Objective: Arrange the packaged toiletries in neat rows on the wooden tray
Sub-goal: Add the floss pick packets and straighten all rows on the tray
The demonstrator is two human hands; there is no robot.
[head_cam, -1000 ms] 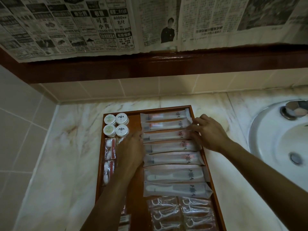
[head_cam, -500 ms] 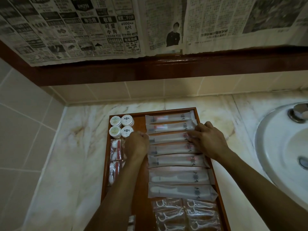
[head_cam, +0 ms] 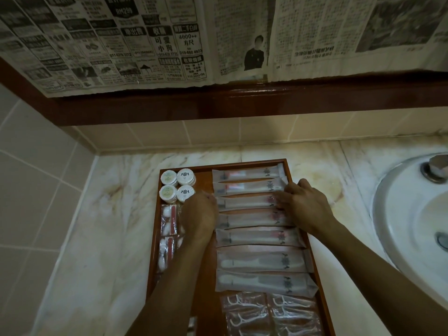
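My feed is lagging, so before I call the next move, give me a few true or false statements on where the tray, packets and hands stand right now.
1. Both hands are at the ends of the third long packet from the top. True: the left hand is at its left end, the right hand at its right.
2. Four round white containers sit in the wooden tray at its far left corner. True.
3. The floss pick packets lie at the far end of the tray. False: they lie at the near end.
4. The tray stands inside the sink. False: it stands on the marble counter, left of the sink.
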